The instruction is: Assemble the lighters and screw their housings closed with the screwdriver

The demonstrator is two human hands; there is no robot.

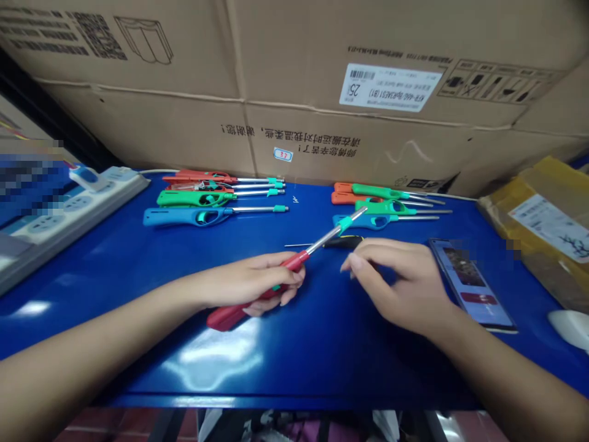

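Observation:
My left hand (pixel 267 279) is closed around the red handle of a long-necked gas lighter (pixel 289 265). The lighter's metal tube points up and to the right, with a green sleeve (pixel 344 224) near its tip. To the right, my right hand (pixel 405 285) hovers low over the table with thumb and forefinger drawn together. Whatever those fingers may hold is hidden. A screwdriver (pixel 343 243) with a black and yellow handle lies just beyond them, and the hand covers the handle's end. I cannot tell whether they touch.
Red, green and blue lighters (pixel 188 217) with green sleeves lie at back left. Orange, green and blue lighters (pixel 368 221) without visible sleeves lie at back right. A phone (pixel 478 307), taped box (pixel 538 209), white mouse (pixel 570 328), power strip (pixel 69 212) and large carton (pixel 294 80) surround the blue table (pixel 322 362).

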